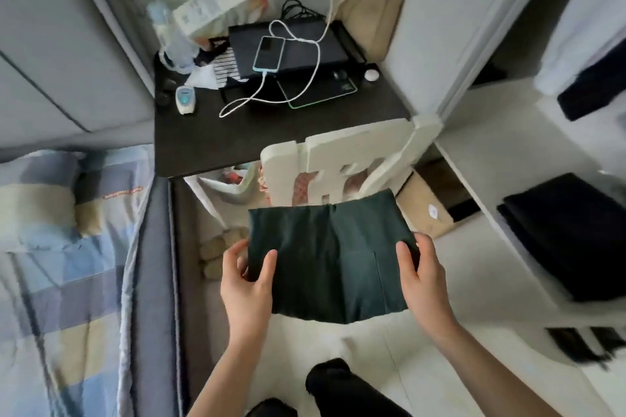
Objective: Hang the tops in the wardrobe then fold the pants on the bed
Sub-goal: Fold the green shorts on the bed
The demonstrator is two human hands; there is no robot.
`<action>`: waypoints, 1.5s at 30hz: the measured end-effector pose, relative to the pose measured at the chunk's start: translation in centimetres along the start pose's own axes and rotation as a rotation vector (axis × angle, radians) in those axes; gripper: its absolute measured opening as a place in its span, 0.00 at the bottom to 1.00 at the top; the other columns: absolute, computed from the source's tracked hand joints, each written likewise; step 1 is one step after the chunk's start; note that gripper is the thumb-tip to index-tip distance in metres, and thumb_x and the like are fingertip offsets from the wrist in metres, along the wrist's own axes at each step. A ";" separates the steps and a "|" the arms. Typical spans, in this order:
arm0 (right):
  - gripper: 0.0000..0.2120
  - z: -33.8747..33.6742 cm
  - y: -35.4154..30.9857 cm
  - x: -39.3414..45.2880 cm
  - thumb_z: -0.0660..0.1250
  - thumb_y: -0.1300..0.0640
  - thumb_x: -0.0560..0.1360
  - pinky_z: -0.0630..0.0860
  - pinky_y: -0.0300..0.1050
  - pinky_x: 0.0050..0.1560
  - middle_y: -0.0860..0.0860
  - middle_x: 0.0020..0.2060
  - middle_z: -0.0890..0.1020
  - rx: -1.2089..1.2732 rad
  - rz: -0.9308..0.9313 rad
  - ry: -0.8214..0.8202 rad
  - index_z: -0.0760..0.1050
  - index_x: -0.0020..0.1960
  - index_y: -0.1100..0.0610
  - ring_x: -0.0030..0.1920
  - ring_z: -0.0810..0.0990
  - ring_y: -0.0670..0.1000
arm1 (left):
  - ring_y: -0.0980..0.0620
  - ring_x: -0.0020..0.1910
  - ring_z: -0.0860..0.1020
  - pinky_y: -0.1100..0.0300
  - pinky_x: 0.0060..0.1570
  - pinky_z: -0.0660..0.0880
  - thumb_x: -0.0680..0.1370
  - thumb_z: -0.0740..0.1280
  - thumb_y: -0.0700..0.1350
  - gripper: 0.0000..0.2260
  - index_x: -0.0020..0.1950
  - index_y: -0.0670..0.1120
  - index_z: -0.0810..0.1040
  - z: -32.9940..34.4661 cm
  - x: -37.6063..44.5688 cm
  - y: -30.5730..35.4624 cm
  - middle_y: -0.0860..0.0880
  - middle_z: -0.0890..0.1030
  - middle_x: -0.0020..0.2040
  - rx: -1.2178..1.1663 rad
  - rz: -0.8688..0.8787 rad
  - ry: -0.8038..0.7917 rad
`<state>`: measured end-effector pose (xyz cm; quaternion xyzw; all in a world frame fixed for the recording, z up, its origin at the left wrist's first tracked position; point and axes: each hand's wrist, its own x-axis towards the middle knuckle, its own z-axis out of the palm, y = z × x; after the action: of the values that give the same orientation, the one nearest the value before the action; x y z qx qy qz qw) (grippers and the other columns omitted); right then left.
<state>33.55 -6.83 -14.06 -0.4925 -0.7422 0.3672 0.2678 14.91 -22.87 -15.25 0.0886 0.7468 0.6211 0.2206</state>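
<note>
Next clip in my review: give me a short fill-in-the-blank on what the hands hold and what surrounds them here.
1. The folded dark green pants are held by ____ hands, left hand and right hand.
2. The phone lies on the dark ____.
3. Beyond the pants stands a white ____.
4. The checked bedding lies on the person's ____ side.

Missing words: both; desk; chair; left

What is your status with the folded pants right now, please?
Left hand and right hand gripping folded dark green pants, held in air. White chair directly ahead.
</note>
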 end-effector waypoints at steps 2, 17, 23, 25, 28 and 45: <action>0.08 -3.8 2.9 1.6 0.59 0.52 0.80 0.71 0.30 0.34 0.45 0.40 0.77 -0.019 0.065 0.061 0.69 0.57 0.54 0.40 0.78 0.41 | 0.61 0.48 0.82 0.62 0.41 0.81 0.76 0.72 0.48 0.14 0.58 0.57 0.75 5.6 -0.5 0.6 0.62 0.82 0.47 -0.007 0.010 -0.068; 0.17 -18.3 15.7 6.2 0.54 0.60 0.82 0.68 0.42 0.55 0.47 0.54 0.72 0.059 0.643 0.415 0.66 0.70 0.57 0.56 0.73 0.50 | 0.53 0.47 0.82 0.57 0.41 0.83 0.76 0.72 0.45 0.16 0.58 0.60 0.72 33.0 1.1 4.0 0.55 0.80 0.51 0.226 -0.094 -0.755; 0.20 -21.8 19.1 10.1 0.54 0.58 0.83 0.66 0.49 0.64 0.58 0.67 0.70 0.126 0.952 0.596 0.62 0.74 0.58 0.66 0.70 0.60 | 0.51 0.45 0.83 0.60 0.36 0.82 0.76 0.71 0.41 0.15 0.58 0.55 0.74 44.3 4.0 4.3 0.52 0.82 0.49 0.276 -0.105 -0.991; 0.20 -23.3 19.8 12.0 0.54 0.59 0.83 0.67 0.50 0.63 0.59 0.66 0.72 0.164 1.012 0.652 0.62 0.74 0.59 0.65 0.71 0.61 | 0.51 0.49 0.82 0.67 0.35 0.79 0.76 0.71 0.38 0.15 0.56 0.53 0.74 48.6 4.6 4.8 0.52 0.82 0.49 0.273 -0.057 -1.066; 0.18 -26.5 21.4 15.7 0.55 0.63 0.82 0.67 0.48 0.62 0.63 0.65 0.73 0.109 1.040 0.834 0.66 0.71 0.65 0.64 0.72 0.62 | 0.48 0.51 0.82 0.65 0.38 0.80 0.76 0.71 0.37 0.15 0.58 0.51 0.74 56.6 4.8 5.3 0.49 0.82 0.50 0.240 -0.053 -1.215; 0.48 -24.6 31.3 17.1 0.69 0.55 0.71 0.51 0.62 0.74 0.55 0.78 0.43 -0.949 0.937 0.071 0.40 0.78 0.48 0.76 0.44 0.66 | 0.41 0.59 0.77 0.45 0.59 0.77 0.78 0.70 0.46 0.21 0.67 0.42 0.70 70.4 2.2 -3.1 0.43 0.77 0.62 0.834 0.115 -1.489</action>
<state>62.63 23.62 -24.29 -0.8391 -0.5216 0.0620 -0.1417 44.38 39.91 -27.98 0.5852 0.5689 0.0856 0.5714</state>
